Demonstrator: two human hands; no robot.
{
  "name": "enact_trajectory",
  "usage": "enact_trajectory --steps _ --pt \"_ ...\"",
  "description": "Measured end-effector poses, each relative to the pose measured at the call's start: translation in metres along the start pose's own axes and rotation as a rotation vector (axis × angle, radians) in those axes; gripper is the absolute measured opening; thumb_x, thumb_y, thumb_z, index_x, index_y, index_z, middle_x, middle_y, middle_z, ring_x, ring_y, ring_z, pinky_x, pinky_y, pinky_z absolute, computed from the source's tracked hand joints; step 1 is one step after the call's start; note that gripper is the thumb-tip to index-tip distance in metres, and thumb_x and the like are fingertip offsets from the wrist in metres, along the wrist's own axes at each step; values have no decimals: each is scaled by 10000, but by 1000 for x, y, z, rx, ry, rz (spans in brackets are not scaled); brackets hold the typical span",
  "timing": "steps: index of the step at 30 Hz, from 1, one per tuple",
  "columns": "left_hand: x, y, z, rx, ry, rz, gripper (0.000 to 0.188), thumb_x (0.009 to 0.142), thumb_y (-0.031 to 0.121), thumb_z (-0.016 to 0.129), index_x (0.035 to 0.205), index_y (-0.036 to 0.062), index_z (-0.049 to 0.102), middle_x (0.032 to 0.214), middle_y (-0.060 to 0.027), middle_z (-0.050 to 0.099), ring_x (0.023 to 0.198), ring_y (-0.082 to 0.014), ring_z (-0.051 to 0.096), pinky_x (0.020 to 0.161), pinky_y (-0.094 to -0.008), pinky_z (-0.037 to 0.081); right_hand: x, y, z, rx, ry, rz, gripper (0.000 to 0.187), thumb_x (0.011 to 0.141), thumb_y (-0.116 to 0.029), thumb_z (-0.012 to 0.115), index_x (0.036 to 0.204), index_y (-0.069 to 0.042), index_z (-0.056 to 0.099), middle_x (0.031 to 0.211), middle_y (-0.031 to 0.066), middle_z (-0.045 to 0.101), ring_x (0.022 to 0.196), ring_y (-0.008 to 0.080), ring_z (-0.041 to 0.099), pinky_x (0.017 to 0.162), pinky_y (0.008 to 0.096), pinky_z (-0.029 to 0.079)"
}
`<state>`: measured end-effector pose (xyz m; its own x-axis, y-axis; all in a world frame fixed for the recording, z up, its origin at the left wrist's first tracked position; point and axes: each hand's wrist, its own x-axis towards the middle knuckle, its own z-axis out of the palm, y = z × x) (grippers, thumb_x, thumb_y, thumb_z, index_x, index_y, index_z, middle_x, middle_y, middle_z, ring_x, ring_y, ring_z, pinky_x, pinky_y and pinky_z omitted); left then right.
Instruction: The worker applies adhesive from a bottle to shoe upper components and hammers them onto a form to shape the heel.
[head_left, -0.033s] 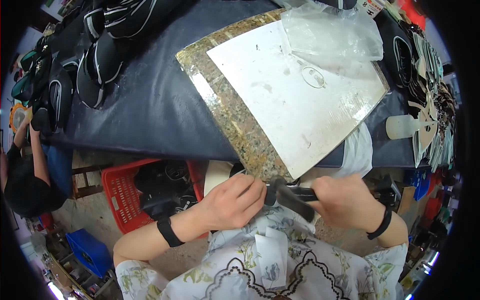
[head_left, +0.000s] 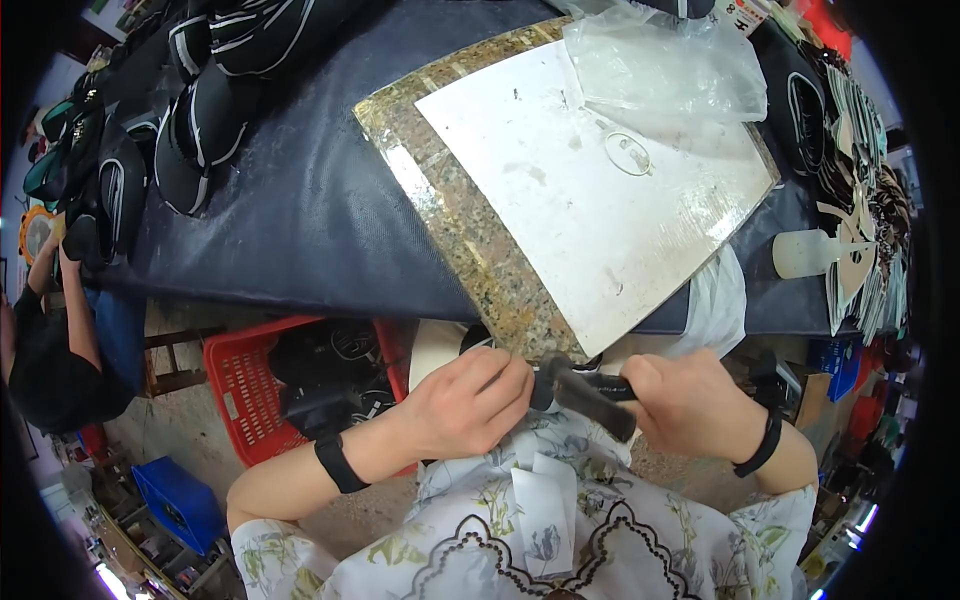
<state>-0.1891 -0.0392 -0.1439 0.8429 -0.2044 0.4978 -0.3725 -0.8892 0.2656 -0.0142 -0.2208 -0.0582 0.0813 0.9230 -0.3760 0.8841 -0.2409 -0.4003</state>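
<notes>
At the near corner of the stone slab [head_left: 530,325], the right hand [head_left: 700,405] is closed round the handle of a hammer [head_left: 594,402], its head slightly blurred. The left hand [head_left: 475,405] is curled, apparently pinching a black piece [head_left: 541,391] mostly hidden by fingers and hammer; whether hammer and piece touch, I cannot tell. A cloudy plastic bag [head_left: 670,70] covers part of the white board [head_left: 560,200], and the view's edge cuts off some black shoes [head_left: 255,45].
</notes>
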Motion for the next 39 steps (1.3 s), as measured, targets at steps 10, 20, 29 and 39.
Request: enact_trajectory --steps 10,20,29,39 --pt "0 -1 2 -5 29 6 288 604 85 599 853 -60 608 900 -141 600 874 -251 585 751 -332 511 5 2 -5 -14 17 -61 310 788 -279 710 819 -34 522 655 94 564 530 290 585 446 364 432" --pt "0 1 3 -13 46 -8 245 607 82 619 818 -42 612 890 -127 596 851 -246 586 735 -331 501 2 7 -3 138 191 -71 320 813 -298 679 764 -50 484 635 88 559 502 287 564 437 353 425" --pt "1 0 3 -106 11 -75 247 638 32 714 868 -6 629 894 -110 592 814 -252 583 675 -357 499 -10 13 1 15 32 12 323 821 -303 676 767 -51 480 591 95 550 497 308 566 428 383 409" --pt "-18 9 19 -694 41 -926 475 775 121 760 1074 18 406 878 -78 549 821 -139 547 756 -279 458 38 49 13 92 540 0 247 830 -257 646 867 -42 531 683 113 591 569 298 598 494 387 451"
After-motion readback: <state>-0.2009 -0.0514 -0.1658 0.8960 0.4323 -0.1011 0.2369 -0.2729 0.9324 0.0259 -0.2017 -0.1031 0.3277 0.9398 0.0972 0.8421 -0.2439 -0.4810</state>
